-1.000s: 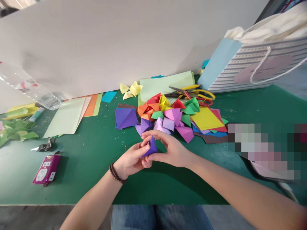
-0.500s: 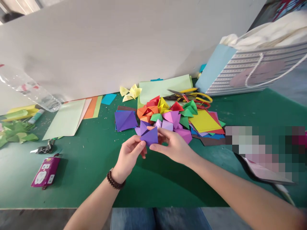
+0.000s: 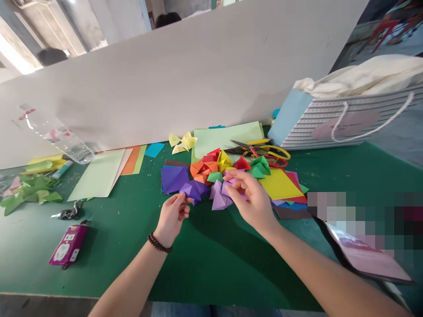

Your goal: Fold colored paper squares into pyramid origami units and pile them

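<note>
Your left hand (image 3: 172, 215) is half curled, its fingertips (image 3: 182, 199) at the underside of a purple paper unit (image 3: 193, 190); you cannot tell whether they grip it. Your right hand (image 3: 253, 201) is curled over a lilac paper unit (image 3: 218, 197), its fingers pinching it. Both units sit at the near edge of a heap of folded paper (image 3: 218, 166), just ahead of your hands, on a green mat (image 3: 211, 268). A yellow sheet (image 3: 279, 185) lies just right of your right hand. Further ahead are scissors (image 3: 241, 147) and a striped bag (image 3: 324, 127). Left of your left hand lie a pouch (image 3: 69, 244), green scraps (image 3: 31, 193) and a plastic bottle (image 3: 56, 136). A white partition (image 3: 165, 88) rises behind the mat, with two people's heads (image 3: 168, 18) showing beyond it.
</note>
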Motion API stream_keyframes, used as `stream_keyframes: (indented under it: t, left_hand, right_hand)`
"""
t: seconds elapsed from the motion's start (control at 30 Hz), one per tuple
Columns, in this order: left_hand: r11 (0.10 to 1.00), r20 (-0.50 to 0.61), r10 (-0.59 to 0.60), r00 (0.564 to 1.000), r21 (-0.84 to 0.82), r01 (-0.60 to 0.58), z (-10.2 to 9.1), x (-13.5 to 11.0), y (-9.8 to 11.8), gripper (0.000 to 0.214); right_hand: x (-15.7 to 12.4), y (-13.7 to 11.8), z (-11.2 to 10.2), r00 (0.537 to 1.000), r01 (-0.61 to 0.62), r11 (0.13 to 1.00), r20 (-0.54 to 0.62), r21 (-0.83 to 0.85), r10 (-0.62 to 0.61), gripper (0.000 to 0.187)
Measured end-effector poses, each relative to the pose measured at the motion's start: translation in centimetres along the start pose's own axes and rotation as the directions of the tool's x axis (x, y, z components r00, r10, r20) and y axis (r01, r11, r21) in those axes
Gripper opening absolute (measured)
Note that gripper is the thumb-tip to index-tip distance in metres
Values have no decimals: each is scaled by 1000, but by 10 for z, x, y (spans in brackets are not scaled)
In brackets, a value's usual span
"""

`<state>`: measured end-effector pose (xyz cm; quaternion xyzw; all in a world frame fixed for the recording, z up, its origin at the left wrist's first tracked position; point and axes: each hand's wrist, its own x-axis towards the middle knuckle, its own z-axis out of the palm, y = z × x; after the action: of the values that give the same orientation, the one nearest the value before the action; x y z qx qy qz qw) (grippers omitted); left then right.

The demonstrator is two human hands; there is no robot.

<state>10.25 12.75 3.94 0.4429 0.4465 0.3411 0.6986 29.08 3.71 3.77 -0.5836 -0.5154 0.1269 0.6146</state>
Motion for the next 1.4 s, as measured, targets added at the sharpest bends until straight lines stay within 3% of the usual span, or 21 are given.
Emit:
stream_keyframes:
  t: [0.1,0.2,0.3,0.43,0.57,0.67,0.73,0.87,1.03,1.1,1.27,1.4]
  left_hand:
    - [992,66,-7,998,129,-1,15,4,-2,37]
    - [955,83,22,996,294,-45,25,11,-6,34]
    - [878,74,78,994,468,-104,24,19,-9,33]
    - [709,18,237,971,680,-186,2,30,11,27]
    - [511,-86,478,874,837,-197,-35,51,46,24]
    - [414,-97,511,854,898,-146,-55,68,55,29]
    - [380,-90,502,860,916,-126,-59,76,50,29]
    - [371,-101,478,873,923,-97,-58,87,37,21]
    - [399,-164,501,850,915,-58,-61,94,38,24]
    - [412,-175,509,843,909,-60,-63,94,40,28]
    - [490,-185,513,838,865,-109,-70,89,42,34]
    - [599,-183,501,846,779,-186,-79,73,56,39]
  right_hand:
    - [2,7,2,986,169,964,48,-206,-163,24]
    - [1,12,5,933,359,845,169,-397,-317,21]
    - [-3,16,10,874,486,714,298,-504,-384,16]
    - [-7,17,17,847,532,602,369,-596,-383,15]
    - [-8,13,18,878,478,547,364,-687,-310,21]
    - [-10,8,19,883,469,544,360,-696,-301,23]
    - [-14,3,21,855,519,560,404,-646,-326,20]
    - [-21,2,28,783,610,578,528,-543,-329,13]
    - [-18,9,27,821,556,582,502,-593,-272,14]
    - [-17,9,26,812,568,603,501,-560,-300,13]
    - [-24,-1,30,732,647,652,559,-395,-388,19]
    - [-30,-5,31,661,716,632,580,-297,-475,18]
